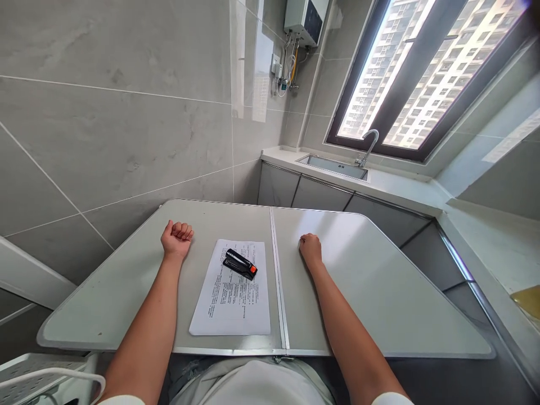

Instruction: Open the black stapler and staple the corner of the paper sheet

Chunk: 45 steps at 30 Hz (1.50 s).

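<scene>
A black stapler (240,264) with an orange-red piece at one end lies at a slant on printed white paper (230,323). The paper rests on the folding table, left of its centre seam. To the left of the paper, my left hand (177,238) lies on the tabletop with its fingers curled in a loose fist, nothing visible in it. Across the seam, my right hand (311,250) rests knuckles up as a closed fist, with no object showing. Both hands are apart from the stapler and the paper.
The pale folding table (371,292) has a metal seam (277,270) down its middle. Beyond it runs a counter with a sink (333,166) and a faucet (370,147) under a window. A tiled wall (126,140) stands at the left, and a white rack (42,368) sits at lower left.
</scene>
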Available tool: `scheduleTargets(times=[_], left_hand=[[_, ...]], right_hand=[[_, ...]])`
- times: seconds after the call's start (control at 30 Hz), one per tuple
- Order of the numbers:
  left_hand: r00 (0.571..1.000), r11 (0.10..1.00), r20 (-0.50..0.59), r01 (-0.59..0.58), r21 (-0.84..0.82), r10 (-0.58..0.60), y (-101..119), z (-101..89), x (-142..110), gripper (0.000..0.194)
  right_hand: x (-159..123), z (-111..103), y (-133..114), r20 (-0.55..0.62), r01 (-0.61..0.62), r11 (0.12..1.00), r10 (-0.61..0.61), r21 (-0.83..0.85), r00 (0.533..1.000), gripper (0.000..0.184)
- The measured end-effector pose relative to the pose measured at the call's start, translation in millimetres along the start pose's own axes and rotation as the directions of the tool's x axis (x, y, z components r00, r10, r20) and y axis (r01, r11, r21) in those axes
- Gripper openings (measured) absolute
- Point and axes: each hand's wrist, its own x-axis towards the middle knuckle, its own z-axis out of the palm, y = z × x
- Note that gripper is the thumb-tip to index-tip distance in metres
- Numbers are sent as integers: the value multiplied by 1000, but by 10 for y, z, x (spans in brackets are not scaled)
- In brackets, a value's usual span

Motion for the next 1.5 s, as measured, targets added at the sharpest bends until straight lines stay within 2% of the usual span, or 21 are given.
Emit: scheduleTargets(times=[0.1,0.2,0.37,0.47,0.57,0.7,0.8,0.87,0.93,1.0,1.1,1.2,1.3,1.5], left_hand=[[995,993,42,88,-72,-85,-30,42,-3,60],[985,983,83,158,-96,-150,-58,81,-6,61],[986,981,101,145,-129,-133,-43,76,-15,62],[993,984,77,105,-142,-95,-24,77,-24,63],[994,985,66,98,-140,-89,-18,86,-30,63],[992,983,90,99,-152,-86,-32,76,-25,62],[991,982,101,104,-157,-89,-46,67,-19,60],[991,982,102,107,-157,-91,-51,75,-20,59],[991,982,100,106,-157,-91,-52,94,-25,58],[991,982,97,108,-155,-94,-55,117,-29,57],[989,982,100,123,-142,-109,-71,139,-31,55],[987,983,102,133,-122,-121,-105,147,-30,54],[983,985,112,152,-80,-143,-142,159,-35,52],[977,983,124,181,-26,-176,-157,207,-59,51]], right_hand=[[61,-19,-137,-9,-41,999,41,17,999,35],[155,66,-489,2,-24,998,24,62,1000,38],[283,433,-1372,108,168,969,-190,183,976,34],[323,645,-1744,151,229,947,-266,225,952,43],[320,792,-1901,208,251,940,-300,231,931,44],[275,845,-1923,260,266,943,-313,198,914,38],[263,733,-1799,257,254,956,-285,146,923,44],[264,577,-1588,254,223,971,-238,88,937,35],[259,371,-1251,265,169,986,-165,7,950,22],[232,139,-821,257,95,992,-71,-81,964,18],[140,-190,-171,198,-51,979,92,-199,976,23],[13,-384,260,106,-190,946,224,-264,969,32],[-63,-393,410,79,-214,940,242,-264,967,32],[-23,-314,436,90,-234,953,255,-194,963,29]])
